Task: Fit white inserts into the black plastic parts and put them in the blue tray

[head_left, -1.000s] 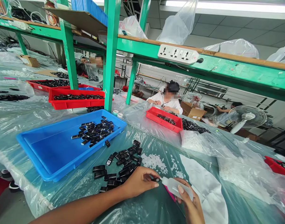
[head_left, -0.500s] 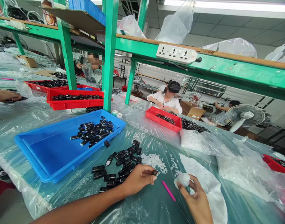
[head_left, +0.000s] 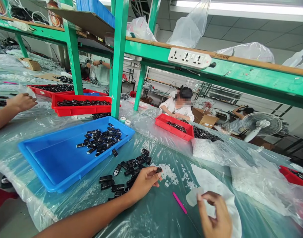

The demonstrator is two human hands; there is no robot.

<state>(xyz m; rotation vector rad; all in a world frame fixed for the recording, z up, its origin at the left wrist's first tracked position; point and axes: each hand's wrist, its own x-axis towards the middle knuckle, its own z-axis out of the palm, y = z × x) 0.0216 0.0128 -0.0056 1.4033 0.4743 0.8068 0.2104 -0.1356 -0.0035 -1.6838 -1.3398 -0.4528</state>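
Observation:
My left hand [head_left: 145,182] pinches a small black plastic piece [head_left: 159,170] between thumb and fingertips, above a scatter of small white bits [head_left: 169,174]. Beside its wrist lies a loose pile of black plastic casings [head_left: 131,168]. At the lower right, my right hand [head_left: 214,210] has thumb and forefinger brought together at the edge of a small translucent white bottle [head_left: 193,197]. Whether those fingertips hold something tiny is too small to tell. Between the hands rests a thin tool with a pink handle [head_left: 179,202].
A blue tray [head_left: 54,165] part-filled with black casings stands at left, with a red tray [head_left: 82,110] behind it. White cloth [head_left: 232,201] and bagged white bits [head_left: 257,181] lie at right. A green shelf post [head_left: 119,66] rises from the table. Co-workers sit nearby.
My left hand has shifted slightly left and up with the black piece. My right hand has drawn back from around the white bottle toward its edge. A co-worker's hand at far left has moved right.

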